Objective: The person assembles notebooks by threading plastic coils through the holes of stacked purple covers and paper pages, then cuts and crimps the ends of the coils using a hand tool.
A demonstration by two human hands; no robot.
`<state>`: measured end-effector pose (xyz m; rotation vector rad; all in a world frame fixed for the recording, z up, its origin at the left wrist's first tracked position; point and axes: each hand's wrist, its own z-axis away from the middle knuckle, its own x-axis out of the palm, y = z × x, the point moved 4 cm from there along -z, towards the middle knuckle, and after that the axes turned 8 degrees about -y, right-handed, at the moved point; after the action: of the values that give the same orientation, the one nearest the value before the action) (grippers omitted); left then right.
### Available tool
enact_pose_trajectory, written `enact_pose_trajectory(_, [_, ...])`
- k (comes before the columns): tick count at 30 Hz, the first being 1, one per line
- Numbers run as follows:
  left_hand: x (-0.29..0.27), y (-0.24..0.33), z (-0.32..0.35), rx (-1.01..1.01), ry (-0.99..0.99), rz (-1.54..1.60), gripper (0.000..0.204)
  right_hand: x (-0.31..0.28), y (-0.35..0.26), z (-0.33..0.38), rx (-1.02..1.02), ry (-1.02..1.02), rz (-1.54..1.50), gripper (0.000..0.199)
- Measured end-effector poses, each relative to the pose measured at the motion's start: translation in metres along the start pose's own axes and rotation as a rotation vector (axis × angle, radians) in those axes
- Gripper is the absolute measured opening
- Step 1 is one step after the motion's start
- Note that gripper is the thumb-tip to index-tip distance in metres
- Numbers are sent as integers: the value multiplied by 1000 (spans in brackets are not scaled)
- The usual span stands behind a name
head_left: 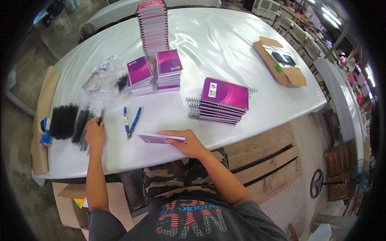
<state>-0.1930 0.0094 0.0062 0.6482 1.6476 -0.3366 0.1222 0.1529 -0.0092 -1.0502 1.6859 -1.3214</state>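
We have a white-covered table point(225, 48) in front of us, and below its near edge a dark shirt point(237, 225) with large red, white and blue lettering on its chest. At the far side rises a tall stack point(154, 34) of red-topped books. Nearer, to the right, stands a purple stack point(229, 94) with wire spirals jutting from both ends, and left of it two shorter purple stacks point(169, 64) side by side. At the left lie a dense bundle of black coils point(64, 122) and, beside it, some looser coils point(79, 128). Blue-handled pliers point(136, 119) rest between these and our right hand point(188, 141).

That hand pinches a thin notebook point(155, 139), held tilted above the table's near edge. Our left hand point(95, 134) has its fingers curled among the looser coils; we cannot tell whether they grip one.

We judge the step to be choosing a coil for this notebook; the next move calls for freeing one untangled and meeting the page edge squarely.

Smallest are the markings: a white printed label point(212, 90) on the right-hand stack's top cover, and tiny multicoloured cover marks, too small for us to read.
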Motion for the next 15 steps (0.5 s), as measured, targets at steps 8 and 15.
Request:
enact_pose_trajectory(8, [-20, -17, -13, -59, -100, 380, 24, 1, 0, -1, 23, -12, -35, 30])
enact_pose_trajectory(15, [-32, 67, 47, 404, -679, 935, 30, -4, 2, 4, 82, 71, -33, 30])
